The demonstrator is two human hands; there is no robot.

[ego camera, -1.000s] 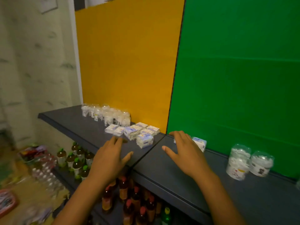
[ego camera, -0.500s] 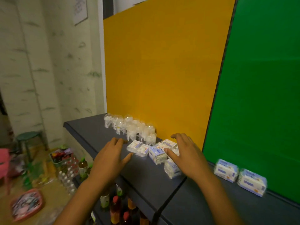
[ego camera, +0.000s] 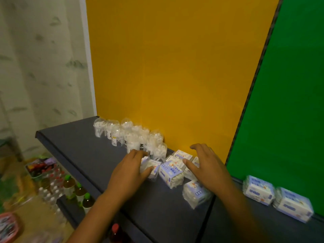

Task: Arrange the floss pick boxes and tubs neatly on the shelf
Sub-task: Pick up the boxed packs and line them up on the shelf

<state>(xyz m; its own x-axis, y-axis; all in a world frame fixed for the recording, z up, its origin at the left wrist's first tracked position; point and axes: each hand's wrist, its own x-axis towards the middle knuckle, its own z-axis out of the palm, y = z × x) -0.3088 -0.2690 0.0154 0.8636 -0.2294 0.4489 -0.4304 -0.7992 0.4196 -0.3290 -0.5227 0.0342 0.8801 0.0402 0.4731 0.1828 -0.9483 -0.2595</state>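
Both hands' grips spread: left hand (ego camera: pixel 128 171) touches blurred boxes (ego camera: pixel 171 172), right hand (ego camera: pixel 207 165) hides others.

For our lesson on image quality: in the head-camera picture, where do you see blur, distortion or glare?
Head view: motion blur smears the two boxes at right, the clear tubs and the bottles below; the wide lens tilts the yellow-green panel seam; dim, warm lighting, no strong glare; both hands fairly sharp.

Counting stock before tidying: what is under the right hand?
Floss pick boxes lie scattered on the shelf; the right hand hovers over some, hiding how many lie beneath it.
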